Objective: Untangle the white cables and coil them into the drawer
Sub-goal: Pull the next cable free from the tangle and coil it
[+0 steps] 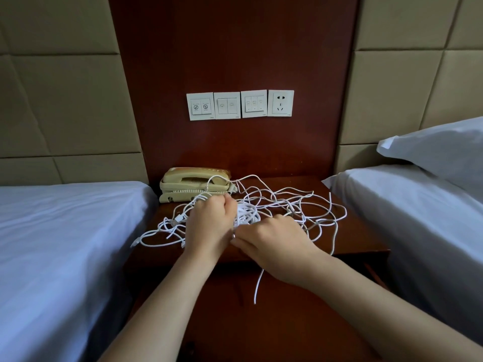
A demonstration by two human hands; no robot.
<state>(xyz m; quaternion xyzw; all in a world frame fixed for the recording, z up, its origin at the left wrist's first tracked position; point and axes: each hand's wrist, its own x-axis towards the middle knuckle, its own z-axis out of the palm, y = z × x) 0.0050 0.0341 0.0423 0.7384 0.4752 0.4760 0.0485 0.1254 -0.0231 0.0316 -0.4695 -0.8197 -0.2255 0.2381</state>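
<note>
Left hand clutches cables mid-frame; right hand pinches them too. Trace one free end; draw slack gently.

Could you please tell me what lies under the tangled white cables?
The wooden nightstand top. The left hand and right hand hide the middle of the white cables.

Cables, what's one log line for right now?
stage: untangling | left hand: grips cables | right hand: grips cables | cables: tangled on nightstand, beside phone
</note>
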